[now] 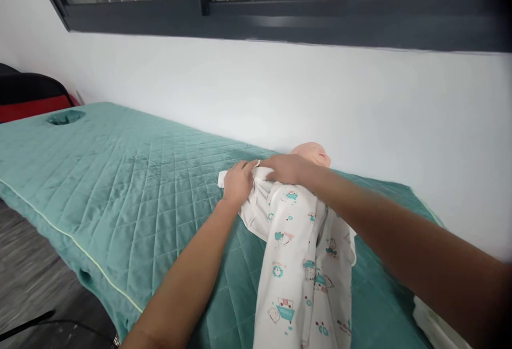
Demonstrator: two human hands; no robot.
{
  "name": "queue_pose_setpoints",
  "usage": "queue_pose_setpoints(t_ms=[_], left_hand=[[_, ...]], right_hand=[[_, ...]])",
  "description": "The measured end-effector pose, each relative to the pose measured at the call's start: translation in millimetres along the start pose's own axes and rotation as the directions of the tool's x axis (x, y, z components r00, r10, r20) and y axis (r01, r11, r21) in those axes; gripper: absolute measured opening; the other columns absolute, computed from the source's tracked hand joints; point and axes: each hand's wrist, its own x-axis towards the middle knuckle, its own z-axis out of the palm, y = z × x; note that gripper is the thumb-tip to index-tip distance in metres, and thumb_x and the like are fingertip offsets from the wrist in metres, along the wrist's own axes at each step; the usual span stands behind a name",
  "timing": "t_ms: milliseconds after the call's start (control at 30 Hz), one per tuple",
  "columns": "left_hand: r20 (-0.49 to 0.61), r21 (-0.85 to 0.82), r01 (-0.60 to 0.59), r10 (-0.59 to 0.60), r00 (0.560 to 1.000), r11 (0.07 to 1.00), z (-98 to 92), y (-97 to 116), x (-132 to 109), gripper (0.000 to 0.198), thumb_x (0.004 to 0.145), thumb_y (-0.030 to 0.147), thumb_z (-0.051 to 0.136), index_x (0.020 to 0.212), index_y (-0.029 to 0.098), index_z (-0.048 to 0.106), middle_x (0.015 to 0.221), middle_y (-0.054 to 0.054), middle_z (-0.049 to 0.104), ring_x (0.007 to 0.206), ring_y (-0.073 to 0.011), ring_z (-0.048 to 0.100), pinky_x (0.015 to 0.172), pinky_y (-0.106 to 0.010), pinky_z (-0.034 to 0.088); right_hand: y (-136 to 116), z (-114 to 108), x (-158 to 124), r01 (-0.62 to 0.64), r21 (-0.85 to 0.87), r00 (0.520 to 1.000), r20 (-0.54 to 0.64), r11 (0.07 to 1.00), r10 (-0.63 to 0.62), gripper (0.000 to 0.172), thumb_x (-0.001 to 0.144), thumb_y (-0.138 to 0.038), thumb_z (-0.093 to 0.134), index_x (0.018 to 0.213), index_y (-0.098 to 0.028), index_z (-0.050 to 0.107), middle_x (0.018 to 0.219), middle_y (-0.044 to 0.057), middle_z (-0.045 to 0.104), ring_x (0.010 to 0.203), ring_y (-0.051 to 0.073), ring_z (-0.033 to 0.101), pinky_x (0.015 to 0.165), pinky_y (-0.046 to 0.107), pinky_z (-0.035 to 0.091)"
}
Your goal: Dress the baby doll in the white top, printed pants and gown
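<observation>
A baby doll lies on a green quilted bed cover, its pale pink head [312, 153] near the wall. It wears a long white garment [284, 264] printed with teal and pink cartoon figures. My left hand [239, 181] is closed on the garment's sleeve, whose white end sticks out to its left. Just beside it, my right hand [286, 168] reaches across the doll's upper body, with its fingertips on the same sleeve near the shoulder. My right forearm passes over the doll's chest and hides part of it.
The green quilted cover [160, 178] has a round hole at its far left. Behind it rise a white wall [360, 104] and a dark-framed barred window. A red and black object [36, 96] stands at left, and white cloth [436, 322] lies at lower right.
</observation>
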Motion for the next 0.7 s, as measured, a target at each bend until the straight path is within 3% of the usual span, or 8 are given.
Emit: queue_pose_setpoints(t_ms=[167, 367, 500, 700], left_hand=[[0.017, 0.018, 0.037, -0.037, 0.999, 0.999, 1.0, -2, -9, 0.049, 0.092, 0.008, 0.040, 0.129, 0.029, 0.062, 0.120, -0.004, 0.065, 0.108, -0.0185, 0.059, 0.092, -0.029, 0.045], [0.111, 0.078, 0.123, -0.131, 0.985, 0.989, 0.9, 1, -13, 0.046, 0.093, 0.011, 0.041, 0.129, 0.030, 0.060, 0.116, -0.006, 0.065, 0.108, -0.0214, 0.059, 0.088, -0.032, 0.044], [0.141, 0.083, 0.140, -0.151, 0.978, 0.987, 0.4, 0, -14, 0.042, 0.090, 0.010, 0.042, 0.123, 0.029, 0.060, 0.116, -0.007, 0.066, 0.115, -0.0249, 0.056, 0.093, -0.039, 0.043], [0.131, 0.081, 0.207, -0.217, 0.967, 0.975, 0.9, -2, -10, 0.041, 0.091, 0.016, 0.044, 0.131, 0.024, 0.050, 0.126, -0.011, 0.060, 0.116, -0.0255, 0.056, 0.093, -0.040, 0.045]], right_hand=[[6, -10, -21, -0.057, -0.069, 0.998, -0.023, 0.996, 0.055, 0.029, 0.090, -0.034, 0.052, 0.117, -0.035, 0.065, 0.108, 0.004, 0.066, 0.091, 0.024, 0.065, 0.072, 0.032, 0.044], [10, -21, -44, -0.086, -0.078, 0.993, -0.085, 0.993, 0.080, 0.033, 0.091, -0.033, 0.050, 0.122, -0.033, 0.063, 0.109, 0.005, 0.065, 0.094, 0.024, 0.064, 0.074, 0.033, 0.044], [13, -22, -47, -0.072, -0.055, 0.992, -0.104, 0.996, 0.066, 0.033, 0.091, -0.032, 0.049, 0.121, -0.032, 0.063, 0.106, 0.006, 0.065, 0.095, 0.025, 0.063, 0.077, 0.034, 0.043], [6, -12, -39, -0.053, 0.008, 0.992, -0.116, 0.999, 0.053, 0.033, 0.091, -0.034, 0.050, 0.121, -0.031, 0.063, 0.110, 0.006, 0.065, 0.097, 0.024, 0.063, 0.077, 0.031, 0.043]])
